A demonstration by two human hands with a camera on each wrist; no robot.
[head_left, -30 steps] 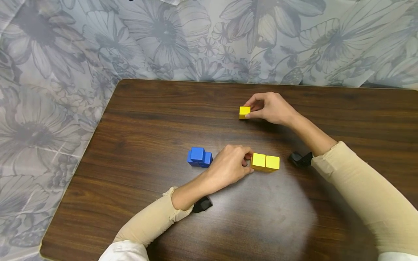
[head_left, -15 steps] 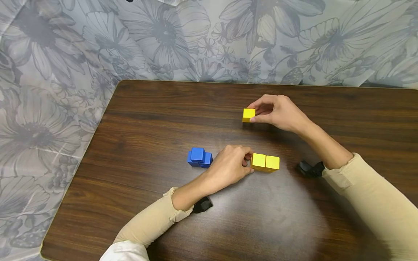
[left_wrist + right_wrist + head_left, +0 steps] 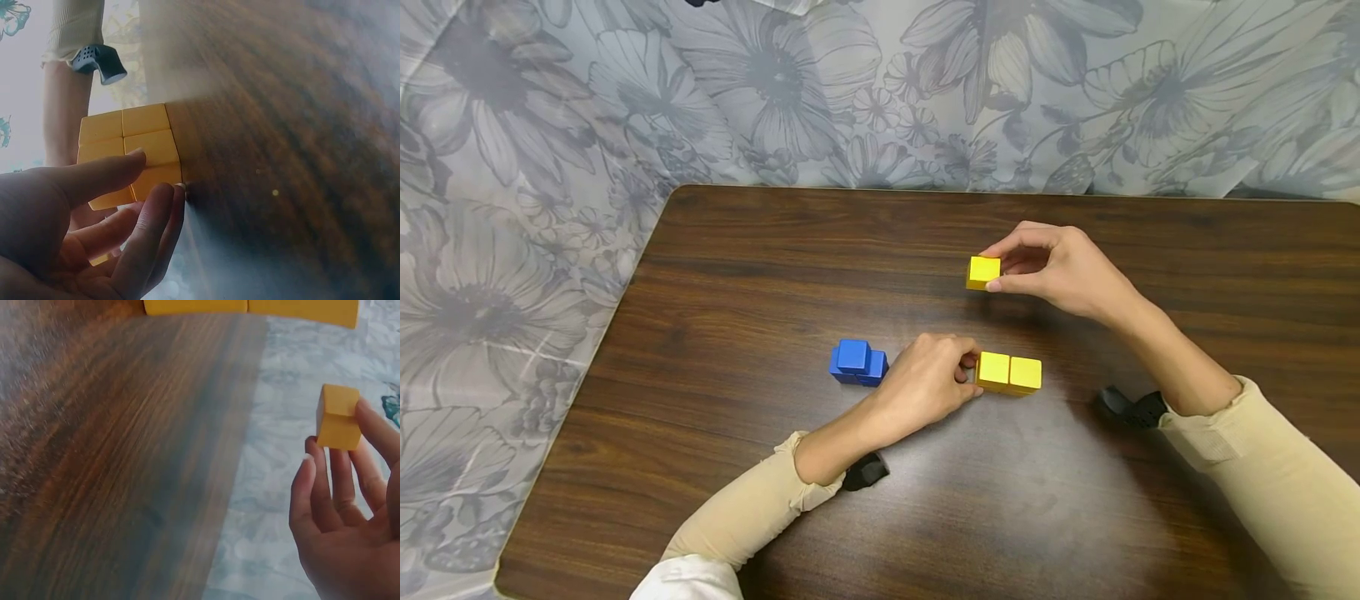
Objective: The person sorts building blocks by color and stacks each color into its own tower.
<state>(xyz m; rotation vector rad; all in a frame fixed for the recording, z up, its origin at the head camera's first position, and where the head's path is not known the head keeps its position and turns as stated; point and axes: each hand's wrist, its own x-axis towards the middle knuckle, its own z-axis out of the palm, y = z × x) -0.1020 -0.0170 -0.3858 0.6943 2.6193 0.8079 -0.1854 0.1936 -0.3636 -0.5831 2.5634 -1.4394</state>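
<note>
My right hand (image 3: 1078,271) pinches a single yellow cube (image 3: 984,271) between thumb and fingertips, held above the table in the head view. In the right wrist view that cube (image 3: 339,417) sits at the fingertips, apart from other blocks. My left hand (image 3: 925,383) grips the left end of a low wall of yellow cubes (image 3: 1009,375). Seen from the left wrist, the wall of yellow blocks (image 3: 128,134) is two wide and two high, with the thumb against its face and curled fingers at its lower edge.
A small cluster of blue cubes (image 3: 854,362), one stacked on top, stands just left of my left hand. Everything rests on a dark wood table (image 3: 737,275). A floral sheet (image 3: 775,83) hangs behind its far edge.
My right hand has moved back toward me and slightly right, carrying the yellow cube nearer the yellow wall. The left hand, the wall and the blue cubes have stayed in place.
</note>
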